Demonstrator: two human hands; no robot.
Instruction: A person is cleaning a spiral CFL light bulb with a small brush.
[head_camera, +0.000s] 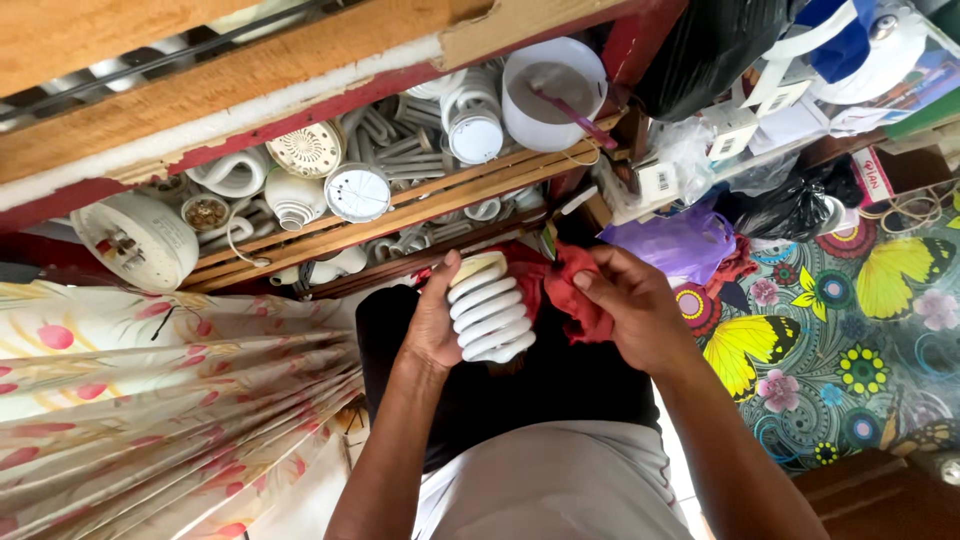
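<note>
One spiral bulb (490, 318) is in our left hand (432, 325), gripped tight; our right hand (630, 310) pinches the red cloth (570, 290) against it. We judge wiping is mid-way, with many bulbs in the wooden tray (400, 215) untouched.

surface: wooden shelf (430, 205), slatted | on it: white spiral lamp bulbs (400, 140), round white lamp bases (357, 192), white bowl (553, 92) | beside: butterfly-print cloth (850, 330) under bags
</note>
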